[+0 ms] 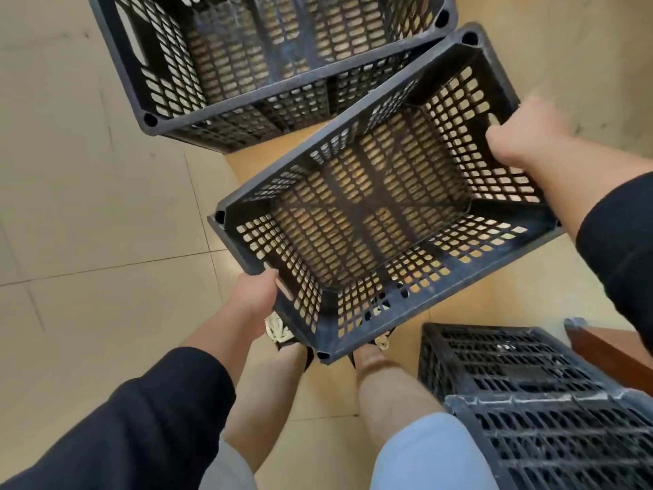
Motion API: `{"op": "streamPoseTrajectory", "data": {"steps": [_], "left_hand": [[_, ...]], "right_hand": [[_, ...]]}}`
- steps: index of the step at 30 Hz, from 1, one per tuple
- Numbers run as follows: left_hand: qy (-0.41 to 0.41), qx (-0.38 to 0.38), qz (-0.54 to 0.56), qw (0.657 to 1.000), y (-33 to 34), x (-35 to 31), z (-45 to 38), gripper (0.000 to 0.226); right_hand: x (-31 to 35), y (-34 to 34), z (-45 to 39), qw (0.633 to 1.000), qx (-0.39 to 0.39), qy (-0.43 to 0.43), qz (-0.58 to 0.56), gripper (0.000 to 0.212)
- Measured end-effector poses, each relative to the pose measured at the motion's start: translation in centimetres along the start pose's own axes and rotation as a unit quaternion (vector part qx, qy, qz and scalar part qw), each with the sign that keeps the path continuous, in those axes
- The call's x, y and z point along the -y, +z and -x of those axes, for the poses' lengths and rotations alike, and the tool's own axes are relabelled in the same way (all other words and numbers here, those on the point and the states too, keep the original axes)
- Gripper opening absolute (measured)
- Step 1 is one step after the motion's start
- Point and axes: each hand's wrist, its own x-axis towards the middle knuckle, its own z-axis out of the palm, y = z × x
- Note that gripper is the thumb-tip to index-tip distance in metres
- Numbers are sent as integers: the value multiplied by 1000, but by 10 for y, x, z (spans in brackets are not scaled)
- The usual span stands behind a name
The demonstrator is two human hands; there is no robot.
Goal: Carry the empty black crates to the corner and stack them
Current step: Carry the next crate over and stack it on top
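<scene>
Both hands grasp the carried black crate (381, 213) by its short ends: left hand (256, 295) curled over the near-left end wall at the handle slot, right hand (519, 136) curled over the far-right end rim, slightly motion-blurred. Crate is empty, open side up, held off the floor and rotated diagonally, with one corner just above the person's feet (279, 330). Its far long rim lies just beside or touching the rim of a second black crate (268, 61) ahead; contact can't be resolved. That second crate stands upright, open top, empty; whether it rests on the floor or on another crate can't be told. Lower right: two more black crates (530, 401) bottom-up, mesh bases showing, one overlapping the other. A reddish-brown wooden edge (607, 348) sits right of them. Floor is beige tile (88, 206). Person wears dark sleeves (123, 426) and light blue shorts (424, 454).
</scene>
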Motion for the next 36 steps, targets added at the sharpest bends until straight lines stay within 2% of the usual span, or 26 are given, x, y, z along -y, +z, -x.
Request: {"op": "streamPoseTrajectory", "data": {"steps": [7,10,16,25,29,36], "left_hand": [[-45,23,163,985,8,12,-19,19],[-33,33,160,986,4,13,-18,20],[-9,3,148,989,-31,6,-2,25],[43,-55,47,996,-137,-8,72,41],[78,-58,58,994,-191,-8,116,40],[114,-37,68,991,-294,-6,194,39]], "right_hand": [[-11,5,-18,999,24,-31,-37,37],[-16,-1,-15,997,55,-34,-51,35],[-37,-12,23,990,100,3,-97,37],[-42,-64,129,988,84,60,-113,29],[-35,-101,189,984,88,92,-127,25],[-16,-174,290,987,71,80,-121,28]]}}
